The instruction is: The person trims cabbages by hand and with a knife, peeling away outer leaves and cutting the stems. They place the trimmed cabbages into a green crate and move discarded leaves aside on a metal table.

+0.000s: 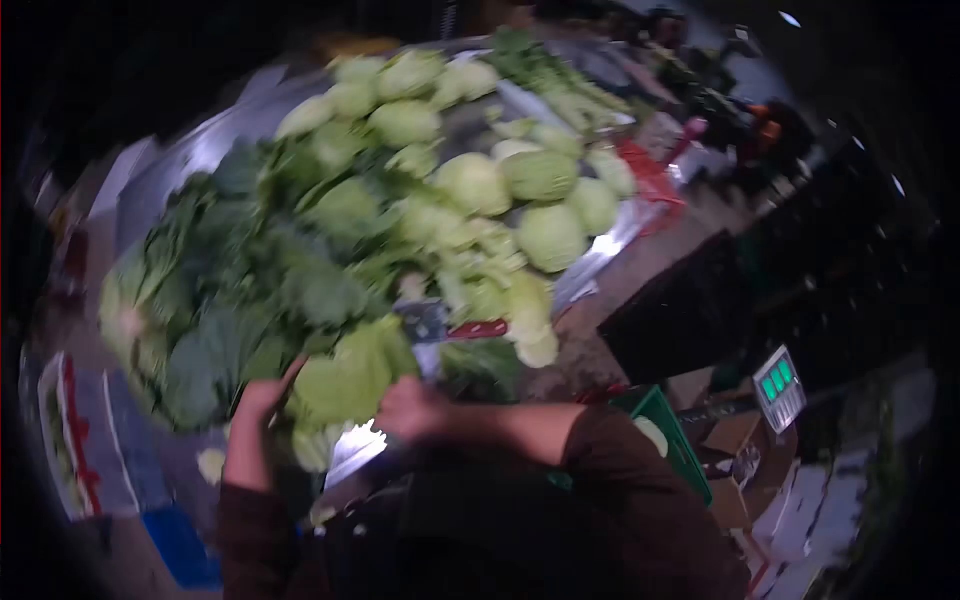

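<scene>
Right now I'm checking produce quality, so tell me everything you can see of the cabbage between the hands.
The cabbage is pale green and leafy, with loose outer leaves and a whitish base facing down toward the person. It sits at the near edge of the vegetable pile. The left hand touches its left side; the right hand is at its right. Motion blur hides finer detail.

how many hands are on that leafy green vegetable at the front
2: the left hand grips its left side, and the right hand grips the right side of the leafy green vegetable.
</scene>
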The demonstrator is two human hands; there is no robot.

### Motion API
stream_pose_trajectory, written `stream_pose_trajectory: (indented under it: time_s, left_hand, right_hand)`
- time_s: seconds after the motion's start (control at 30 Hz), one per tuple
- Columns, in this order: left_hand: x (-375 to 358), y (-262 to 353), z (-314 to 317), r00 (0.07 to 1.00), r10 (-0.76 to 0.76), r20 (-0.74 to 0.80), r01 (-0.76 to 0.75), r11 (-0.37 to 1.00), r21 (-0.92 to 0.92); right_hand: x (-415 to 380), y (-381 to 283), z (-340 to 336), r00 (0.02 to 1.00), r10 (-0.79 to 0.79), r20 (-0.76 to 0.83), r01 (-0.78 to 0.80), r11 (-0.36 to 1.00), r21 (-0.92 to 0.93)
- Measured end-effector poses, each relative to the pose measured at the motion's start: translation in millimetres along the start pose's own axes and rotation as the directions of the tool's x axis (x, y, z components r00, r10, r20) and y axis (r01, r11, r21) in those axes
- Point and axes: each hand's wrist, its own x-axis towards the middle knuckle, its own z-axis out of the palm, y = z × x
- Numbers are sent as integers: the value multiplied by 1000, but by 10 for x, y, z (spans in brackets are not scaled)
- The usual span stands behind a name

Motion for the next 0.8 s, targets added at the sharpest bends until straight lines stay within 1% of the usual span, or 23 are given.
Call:
stream_pose_trajectory:
  time_s: [0.03, 0.07, 0.1, 0.13, 0.17, 0.2, 0.23, 0.27, 0.3, 0.33, 0.37, 0.4, 0.47, 0.5, 0.57, 0.6, 0.67, 0.7, 0.77, 0.8]
  left_hand:
    - [-30, 200, 61, 999, -43, 32, 45, 997, -68]
    - [-136, 329, 27, 991, -120, 63, 127, 984, -121]
    - [-137, 6, 102, 997, -20, 78, 16, 998, 52]
    - [-77, -239, 109, 994, 59, 90, -79, 970, 228]
    - [-140, 112, 111, 955, -278, 103, 280, 960, -3]
    - [-230, 474, 113, 800, -570, 189, 600, 770, -216]
    - [-127, -398, 226, 999, -30, 22, 32, 997, -75]
    - [-106, -703, 264, 1000, -18, 22, 20, 997, -70]
    - [-72, -887, 277, 998, -51, 38, 58, 981, -183]
    - [-29, -937, 261, 995, -84, 61, 99, 951, -292]
    - [-192, -437, 249, 938, -316, 140, 324, 664, -674]
    - [-153, -501, 240, 942, -305, 141, 318, 672, -668]
    - [-132, -583, 219, 961, -270, 64, 246, 719, -650]
    - [-121, -623, 218, 962, -264, 64, 242, 725, -646]
    - [-193, -388, 194, 963, -269, -15, 201, 751, -629]
    - [-178, -427, 183, 964, -266, -18, 197, 756, -624]
    - [-150, -567, 188, 967, -254, -19, 181, 738, -650]
    - [-157, -625, 141, 968, -250, -21, 178, 743, -645]
    - [-179, -686, 35, 976, -203, 79, 204, 723, -660]
    - [-193, -703, -2, 976, -206, 77, 205, 726, -656]
  right_hand:
    - [-28, -65, 86, 980, 108, 169, -107, 994, -17]
    - [-37, -136, 106, 932, 198, 303, -197, 980, -33]
    - [-102, -140, 76, 929, 184, 321, -178, 983, -50]
    - [-112, -148, 79, 928, 150, 341, -143, 989, -48]
    - [-120, -149, 97, 931, 160, 327, -149, 987, -58]
    - [-146, -149, 95, 928, 176, 329, -164, 984, -64]
    - [-176, -148, 104, 923, 191, 334, -179, 981, -68]
    - [-188, -140, 121, 935, 165, 314, -143, 986, -91]
    - [-197, -132, 148, 938, 170, 303, -146, 984, -102]
    - [-209, -136, 181, 946, 169, 278, -148, 984, -96]
    - [-213, -122, 196, 953, 169, 253, -151, 985, -88]
    - [-212, -80, 203, 954, 176, 242, -157, 983, -97]
    - [-193, -25, 200, 976, 130, 176, -104, 983, -150]
    - [-186, 17, 200, 977, 134, 168, -108, 982, -155]
    - [-134, 85, 169, 984, 74, 162, -53, 990, -132]
    - [-116, 101, 149, 985, 74, 154, -53, 990, -133]
    - [-99, 121, 62, 964, 64, 257, -35, 993, -117]
    - [-118, 163, 80, 966, 65, 250, -36, 992, -119]
    - [-171, 308, 168, 982, 72, 173, -36, 979, -202]
    - [-177, 395, 207, 983, 70, 169, -36, 980, -198]
